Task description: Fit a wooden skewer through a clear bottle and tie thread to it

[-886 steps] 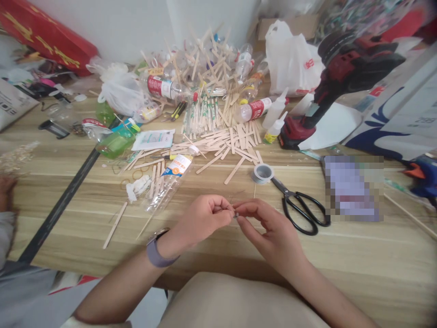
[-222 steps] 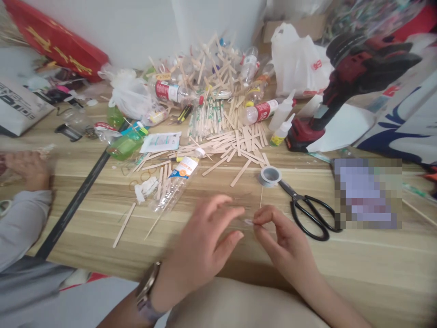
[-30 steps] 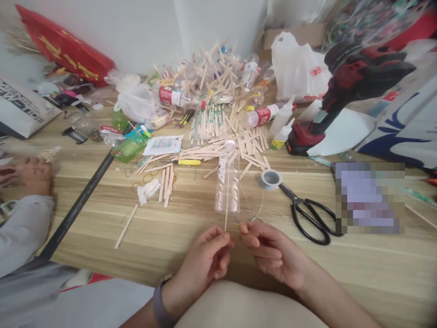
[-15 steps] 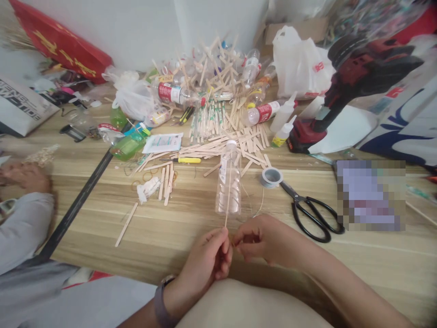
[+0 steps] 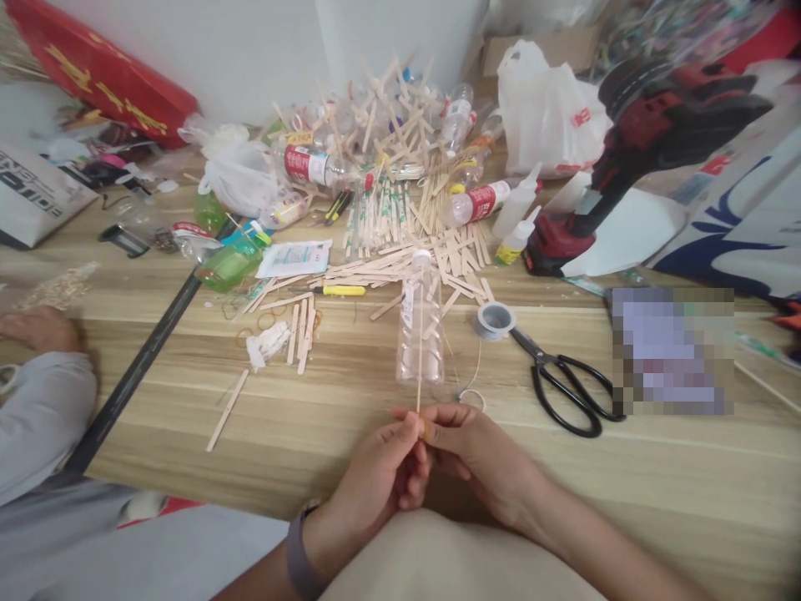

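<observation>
My left hand (image 5: 391, 463) pinches the lower end of a thin wooden stick (image 5: 420, 351), which points away from me across a clear plastic bottle (image 5: 410, 334). My right hand (image 5: 466, 442) is closed against the left fingertips, its thumb and fingers on a small yellowish band (image 5: 425, 429) at the stick's end. How far the band goes round the stick is hidden by the fingers. Just beyond my right hand a loop of thin cord (image 5: 472, 398) lies on the table. Right of the bottle are a grey spool (image 5: 496, 320) and black-handled scissors (image 5: 566, 380).
Flat wooden sticks (image 5: 388, 267) lie heaped behind the bottle, with more bottles beyond. A yellow-handled tool (image 5: 343, 290) and white crumpled packet (image 5: 269, 344) are left of centre. A red and black power tool (image 5: 626, 167) stands right. Another person's sleeve (image 5: 53, 417) is at far left.
My right hand has moved left and closed in against the left fingertips, around the stick's lower end. The cord loop on the table has come into view. The whole view has shifted slightly.
</observation>
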Motion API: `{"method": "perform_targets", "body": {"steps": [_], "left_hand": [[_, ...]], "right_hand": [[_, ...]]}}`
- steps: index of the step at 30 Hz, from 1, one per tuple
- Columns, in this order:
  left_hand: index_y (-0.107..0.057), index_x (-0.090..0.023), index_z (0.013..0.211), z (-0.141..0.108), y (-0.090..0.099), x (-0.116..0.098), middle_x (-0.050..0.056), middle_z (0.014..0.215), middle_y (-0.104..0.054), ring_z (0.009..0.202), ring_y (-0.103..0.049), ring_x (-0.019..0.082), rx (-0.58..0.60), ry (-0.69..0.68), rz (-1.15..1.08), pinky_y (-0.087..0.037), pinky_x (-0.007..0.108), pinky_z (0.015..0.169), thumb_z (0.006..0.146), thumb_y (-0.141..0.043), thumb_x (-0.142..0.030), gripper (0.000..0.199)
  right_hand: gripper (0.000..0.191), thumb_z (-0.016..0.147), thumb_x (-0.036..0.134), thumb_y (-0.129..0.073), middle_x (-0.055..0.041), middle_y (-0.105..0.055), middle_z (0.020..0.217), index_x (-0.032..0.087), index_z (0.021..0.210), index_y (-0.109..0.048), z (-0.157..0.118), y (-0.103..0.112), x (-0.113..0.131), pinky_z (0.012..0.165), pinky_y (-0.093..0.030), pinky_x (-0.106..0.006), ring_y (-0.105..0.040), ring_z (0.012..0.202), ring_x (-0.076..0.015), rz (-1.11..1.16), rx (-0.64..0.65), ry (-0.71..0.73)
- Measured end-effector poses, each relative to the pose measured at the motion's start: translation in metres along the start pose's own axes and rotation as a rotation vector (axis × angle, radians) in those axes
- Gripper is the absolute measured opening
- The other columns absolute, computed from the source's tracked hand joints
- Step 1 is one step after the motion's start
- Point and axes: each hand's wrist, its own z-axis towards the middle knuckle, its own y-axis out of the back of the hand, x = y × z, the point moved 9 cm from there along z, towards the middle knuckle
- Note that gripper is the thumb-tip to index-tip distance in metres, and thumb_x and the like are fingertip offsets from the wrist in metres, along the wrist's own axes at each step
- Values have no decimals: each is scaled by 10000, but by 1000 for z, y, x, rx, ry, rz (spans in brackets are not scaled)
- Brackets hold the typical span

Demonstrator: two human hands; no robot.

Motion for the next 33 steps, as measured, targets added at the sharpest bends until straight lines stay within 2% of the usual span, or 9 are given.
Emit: {"method": "perform_targets", "body": {"steps": [4,7,10,14,18,22,25,28,33], "left_hand": [[-455,-197,675,-13,12,-21,-70,484,-457,357,-312,39,-154,-189,250,-199,203,366,703,-631,-682,516],[-484,-182,699,-27,18,-42,26,832,-620,464,-429,42,-269,-333,389,-294,198,406,749,-677,-500,376],[-460,-191,756,-30,16,-44,63,1034,-612,514,-498,52,-234,-331,427,-336,202,429,783,-643,-380,265],[-424,-214,840,-28,14,-37,11,895,-598,501,-480,59,-158,-295,477,-365,209,476,817,-598,-316,203],[-502,-206,823,-39,16,-47,-19,727,-541,615,-499,110,-192,-367,623,-387,216,568,833,-582,-286,114],[-620,-196,777,-48,13,-69,3,695,-573,635,-511,133,-187,-455,881,-380,230,590,850,-536,-267,132],[-692,-193,760,-46,17,-93,20,720,-637,640,-531,139,-283,-530,1089,-377,239,617,838,-512,-236,201],[-705,-180,726,-29,20,-103,23,715,-670,671,-558,154,-274,-447,1186,-370,239,622,803,-496,-225,227],[-677,-153,608,-1,13,-105,-18,544,-533,545,-442,120,-161,-289,1299,-262,236,510,733,-496,-230,233]], "right_hand": [[365,576,424,-859,83,-480,467,146,565,-623,-1,1,1,441,-90,-248,-216,393,-18,114,-42,2],[353,613,438,-841,100,-395,419,150,606,-637,-2,-1,2,452,-85,-257,-208,410,-35,115,-16,8],[358,638,472,-817,110,-343,375,159,631,-643,-2,-4,2,455,-113,-251,-218,409,-49,107,26,8],[357,632,476,-810,100,-412,422,160,643,-644,-2,0,5,434,-108,-249,-214,389,-37,32,2,27],[370,717,525,-717,91,-430,424,166,672,-637,-3,11,11,402,-110,-249,-234,351,-41,-157,-89,91],[364,758,535,-657,51,-568,549,177,697,-630,-6,12,15,422,-211,-244,-322,367,-48,-278,-105,131],[370,768,551,-640,66,-527,517,187,706,-618,-10,7,17,487,-288,-249,-380,408,-69,-292,-80,151],[369,779,556,-631,72,-493,498,194,714,-597,-12,4,19,541,-323,-257,-428,460,-94,-311,-72,181],[340,819,527,-593,56,-523,491,198,732,-583,-12,8,18,583,-345,-269,-459,508,-118,-394,-97,221]]}}
